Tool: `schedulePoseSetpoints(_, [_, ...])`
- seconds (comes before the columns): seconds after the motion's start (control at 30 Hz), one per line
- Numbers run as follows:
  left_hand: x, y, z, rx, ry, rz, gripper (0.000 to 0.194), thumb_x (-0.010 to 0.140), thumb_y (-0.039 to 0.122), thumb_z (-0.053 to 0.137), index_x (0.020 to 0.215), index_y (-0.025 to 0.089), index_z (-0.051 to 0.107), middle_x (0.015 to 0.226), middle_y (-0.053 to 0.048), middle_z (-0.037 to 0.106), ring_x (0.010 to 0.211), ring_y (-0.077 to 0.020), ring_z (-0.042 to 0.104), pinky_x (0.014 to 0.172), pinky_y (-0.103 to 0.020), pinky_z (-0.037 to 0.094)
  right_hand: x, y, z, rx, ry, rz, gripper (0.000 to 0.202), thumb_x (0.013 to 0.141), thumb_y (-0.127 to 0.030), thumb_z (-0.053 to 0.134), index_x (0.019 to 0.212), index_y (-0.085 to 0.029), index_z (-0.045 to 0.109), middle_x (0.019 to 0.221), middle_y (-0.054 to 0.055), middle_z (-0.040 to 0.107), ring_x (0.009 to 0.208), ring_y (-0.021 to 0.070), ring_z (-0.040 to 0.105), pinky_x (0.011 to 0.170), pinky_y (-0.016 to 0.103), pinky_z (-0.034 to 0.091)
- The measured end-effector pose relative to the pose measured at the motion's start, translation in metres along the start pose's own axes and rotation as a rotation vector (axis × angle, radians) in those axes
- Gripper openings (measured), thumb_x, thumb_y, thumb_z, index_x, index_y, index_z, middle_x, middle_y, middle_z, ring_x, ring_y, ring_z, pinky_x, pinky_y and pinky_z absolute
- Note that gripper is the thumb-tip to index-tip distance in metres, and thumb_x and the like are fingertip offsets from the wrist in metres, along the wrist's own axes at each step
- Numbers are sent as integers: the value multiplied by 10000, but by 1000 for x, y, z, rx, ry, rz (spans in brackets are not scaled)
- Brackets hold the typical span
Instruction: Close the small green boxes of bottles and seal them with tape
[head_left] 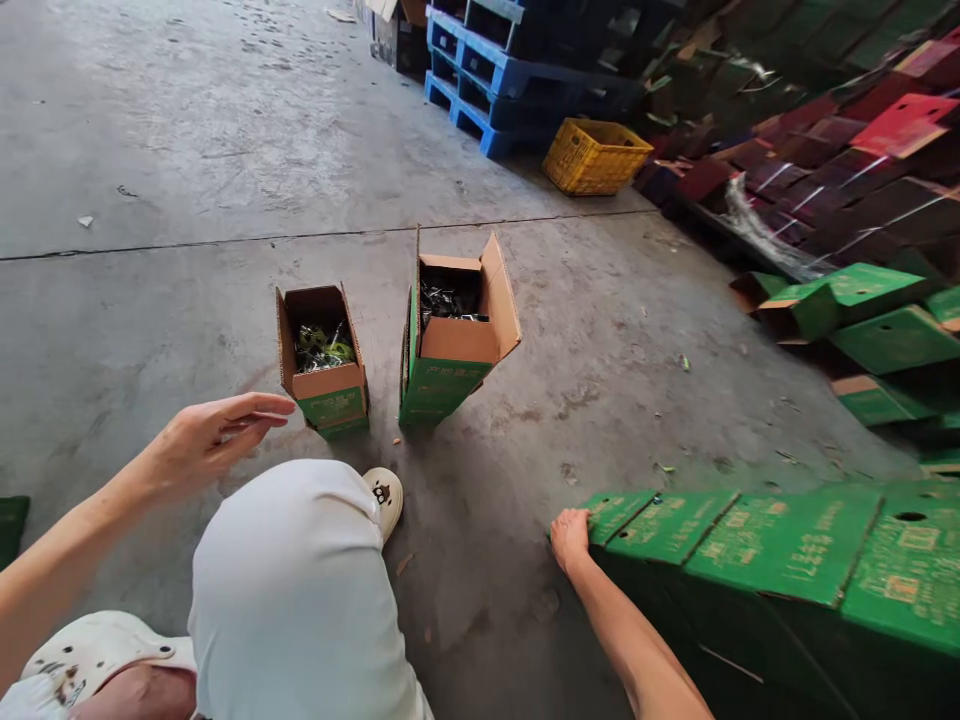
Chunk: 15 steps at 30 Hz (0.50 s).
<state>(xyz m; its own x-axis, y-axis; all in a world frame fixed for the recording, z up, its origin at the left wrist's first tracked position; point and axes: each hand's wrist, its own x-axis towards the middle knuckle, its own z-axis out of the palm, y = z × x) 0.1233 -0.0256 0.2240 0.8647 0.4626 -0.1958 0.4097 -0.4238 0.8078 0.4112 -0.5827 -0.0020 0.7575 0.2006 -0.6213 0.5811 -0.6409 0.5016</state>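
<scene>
My left hand [225,438] hovers at the near side of a small open green box [334,408], its fingers extended and nothing in them. Dark wrapping and something green show inside that box. A taller green box [446,390] stands to its right with its flaps up and black plastic inside. At the lower right, my right hand [571,538] has its fingers wrapped round the left end of a row of closed green boxes [780,545]. Its fingertips are partly hidden by the box edge.
Blue pallets [510,90] and a yellow crate [596,158] are at the back. Dark and red cartons [847,160] are piled at the upper right, with more green boxes [900,340] below them. My knee and white shoes are close in front, on the concrete floor [187,300].
</scene>
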Motion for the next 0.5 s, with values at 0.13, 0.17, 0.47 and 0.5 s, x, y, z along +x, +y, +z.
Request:
schedulePoseSetpoints(0.13, [-3, 8, 0, -31, -13, 24, 515, 893, 637, 629, 1177, 232, 771, 1150, -83, 823, 1099, -286, 783, 968, -356, 631, 6, 8, -7, 28, -10, 28, 395, 967, -69, 479, 1120, -174, 828, 1330, 247, 691, 1297, 413, 623, 1080, 638, 352])
schedulePoseSetpoints(0.17, [-3, 9, -1, -36, -9, 28, 507, 898, 630, 621, 1167, 227, 771, 1146, -89, 823, 1096, -284, 783, 975, -364, 629, 8, 11, -9, 39, -14, 37, 423, 970, -58, 457, 1115, -189, 831, 1329, 238, 692, 1274, 398, 644, 1058, 615, 368])
schedulePoseSetpoints(0.47, [1, -4, 4, -111, -73, 24, 543, 931, 634, 604, 1198, 188, 763, 1175, -121, 810, 1109, -288, 773, 994, -397, 628, 39, 6, -34, 130, -63, 51, 364, 897, -28, 537, 975, -193, 851, 1192, 201, 732, 1006, 305, 772, 987, 537, 406])
schedulePoseSetpoints(0.5, [3, -4, 5, -117, -80, 26, 535, 933, 630, 608, 1196, 190, 763, 1175, -119, 809, 1117, -290, 770, 999, -400, 626, 42, 2, -37, 139, -57, 40, 338, 886, -29, 558, 942, -191, 850, 1168, 188, 740, 977, 286, 771, 999, 542, 402])
